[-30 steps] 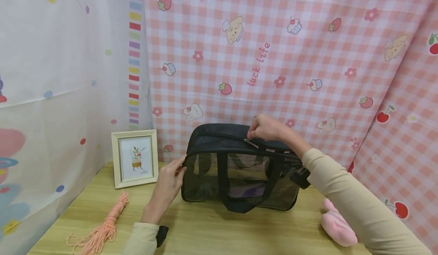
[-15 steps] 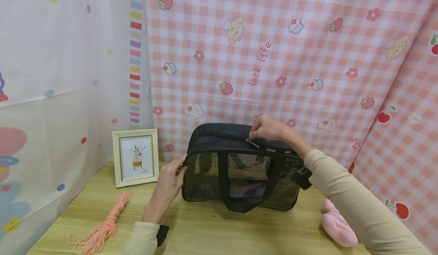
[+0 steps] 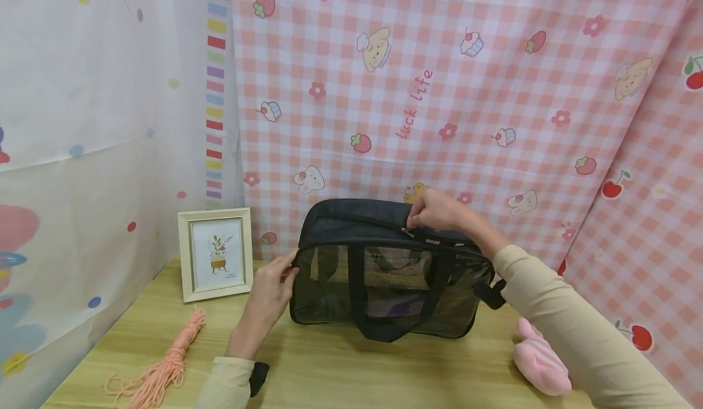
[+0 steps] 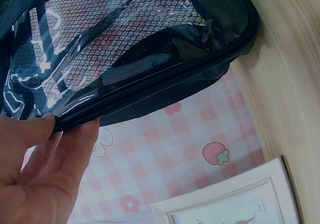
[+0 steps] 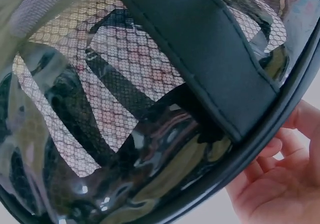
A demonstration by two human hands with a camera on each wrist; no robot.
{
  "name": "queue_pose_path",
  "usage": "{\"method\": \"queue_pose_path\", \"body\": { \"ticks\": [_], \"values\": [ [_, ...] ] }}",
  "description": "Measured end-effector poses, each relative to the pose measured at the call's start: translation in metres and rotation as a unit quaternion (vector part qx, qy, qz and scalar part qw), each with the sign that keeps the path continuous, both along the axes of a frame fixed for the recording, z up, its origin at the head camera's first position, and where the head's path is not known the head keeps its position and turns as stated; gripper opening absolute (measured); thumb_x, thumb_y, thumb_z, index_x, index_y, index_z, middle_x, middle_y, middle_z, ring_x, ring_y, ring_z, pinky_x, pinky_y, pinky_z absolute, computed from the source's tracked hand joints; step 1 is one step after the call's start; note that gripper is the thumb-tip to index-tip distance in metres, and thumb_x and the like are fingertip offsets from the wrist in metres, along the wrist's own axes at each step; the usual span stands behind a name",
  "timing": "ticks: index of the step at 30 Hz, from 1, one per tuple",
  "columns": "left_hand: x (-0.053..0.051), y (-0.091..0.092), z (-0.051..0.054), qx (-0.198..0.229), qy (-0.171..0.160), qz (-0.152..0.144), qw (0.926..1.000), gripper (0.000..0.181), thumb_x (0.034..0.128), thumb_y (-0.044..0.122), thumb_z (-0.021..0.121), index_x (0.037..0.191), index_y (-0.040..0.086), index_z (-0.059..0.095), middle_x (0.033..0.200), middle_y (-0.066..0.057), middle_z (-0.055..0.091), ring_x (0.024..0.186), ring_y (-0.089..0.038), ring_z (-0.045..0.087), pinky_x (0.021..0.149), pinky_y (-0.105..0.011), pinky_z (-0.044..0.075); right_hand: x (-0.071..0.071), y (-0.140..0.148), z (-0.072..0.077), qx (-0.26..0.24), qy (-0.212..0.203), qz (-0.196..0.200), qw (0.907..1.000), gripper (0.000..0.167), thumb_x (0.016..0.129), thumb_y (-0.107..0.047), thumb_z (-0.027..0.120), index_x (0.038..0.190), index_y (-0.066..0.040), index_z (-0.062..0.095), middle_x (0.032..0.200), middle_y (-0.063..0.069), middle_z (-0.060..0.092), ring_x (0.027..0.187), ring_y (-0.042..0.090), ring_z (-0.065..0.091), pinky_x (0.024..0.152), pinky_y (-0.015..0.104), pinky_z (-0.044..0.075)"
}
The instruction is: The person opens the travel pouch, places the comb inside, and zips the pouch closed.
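Note:
A black bag [image 3: 324,299] with clear front panels, mesh and dark handle straps stands upright on the table. My left hand [image 3: 267,296] pinches its upper left edge; in the left wrist view, thumb and fingers lie on either side of the dark piping [image 4: 115,102]. At the bag's top, my right hand [image 3: 437,210] pinches the small metal zipper pull [image 3: 407,232], right of the middle. The right wrist view shows that hand [image 5: 280,184] with curled fingers behind the bag's rim, the pull hidden. A purple patch [image 3: 403,305] shows through the front.
A framed picture [image 3: 215,254] stands left of the bag on the wooden table [image 3: 307,372]. Orange-pink cord [image 3: 170,360] lies bundled at the front left. A pink plush-looking thing [image 3: 540,360] lies at right, beside my right sleeve. Patterned cloth [image 3: 439,91] hangs close behind.
My right hand has moved a short way right along the bag's top with the zipper pull. The left hand keeps its place on the bag's edge.

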State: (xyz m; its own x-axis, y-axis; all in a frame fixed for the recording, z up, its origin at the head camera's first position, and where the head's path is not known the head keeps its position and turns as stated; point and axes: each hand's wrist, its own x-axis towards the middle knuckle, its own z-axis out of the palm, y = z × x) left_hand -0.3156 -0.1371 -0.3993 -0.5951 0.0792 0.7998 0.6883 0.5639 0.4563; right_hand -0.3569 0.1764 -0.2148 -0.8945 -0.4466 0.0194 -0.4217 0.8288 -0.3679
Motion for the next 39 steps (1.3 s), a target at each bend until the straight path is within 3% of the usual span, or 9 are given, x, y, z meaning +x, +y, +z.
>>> {"method": "queue_pose_path", "body": {
  "ticks": [7,16,21,28,39],
  "values": [
    [-0.001,0.000,0.000,-0.002,-0.001,0.000,1.0000,0.041,0.0827,-0.012,0.066,0.120,0.003,0.065,0.108,-0.018,0.066,0.085,-0.028,0.067,0.067,-0.033,0.057,0.001,0.011,-0.004,-0.015,0.008,0.002,0.9999,0.023,0.091,-0.002,0.053,0.087,-0.001,0.075,0.088,0.010,0.069,0.045,0.007,0.039,0.042,0.021,0.038],
    [-0.001,0.002,0.000,-0.003,-0.005,0.000,1.0000,0.042,0.0828,-0.012,0.066,0.122,0.004,0.064,0.108,-0.018,0.066,0.085,-0.028,0.067,0.067,-0.033,0.057,0.003,0.017,-0.006,-0.036,-0.012,0.001,0.9993,0.022,0.092,-0.003,0.052,0.091,0.000,0.074,0.087,0.012,0.068,0.054,0.012,0.045,0.044,0.022,0.039],
    [-0.002,0.003,0.001,-0.004,-0.004,0.001,1.0000,0.042,0.0829,-0.011,0.066,0.122,0.004,0.064,0.107,-0.018,0.066,0.084,-0.028,0.067,0.067,-0.033,0.057,0.004,0.024,-0.007,-0.042,-0.001,0.013,0.9990,0.022,0.092,-0.002,0.051,0.098,0.006,0.071,0.092,0.016,0.066,0.057,0.014,0.048,0.048,0.025,0.043],
    [-0.002,0.001,0.002,-0.008,-0.004,0.002,1.0000,0.041,0.0832,-0.012,0.065,0.122,0.001,0.064,0.109,-0.019,0.066,0.085,-0.029,0.067,0.068,-0.033,0.057,0.008,0.037,-0.005,-0.026,0.036,-0.022,0.9987,0.021,0.093,-0.008,0.056,0.100,0.005,0.072,0.091,0.014,0.067,0.070,0.018,0.061,0.057,0.031,0.055],
    [0.001,0.000,0.000,-0.010,-0.011,0.002,0.9999,0.044,0.0817,-0.014,0.066,0.123,0.000,0.062,0.102,-0.019,0.066,0.083,-0.028,0.067,0.067,-0.032,0.057,0.004,0.020,-0.010,-0.017,-0.036,-0.008,0.9992,0.020,0.095,-0.007,0.055,0.098,0.005,0.070,0.077,0.012,0.065,0.058,0.015,0.055,0.055,0.028,0.051]
  ]
}}
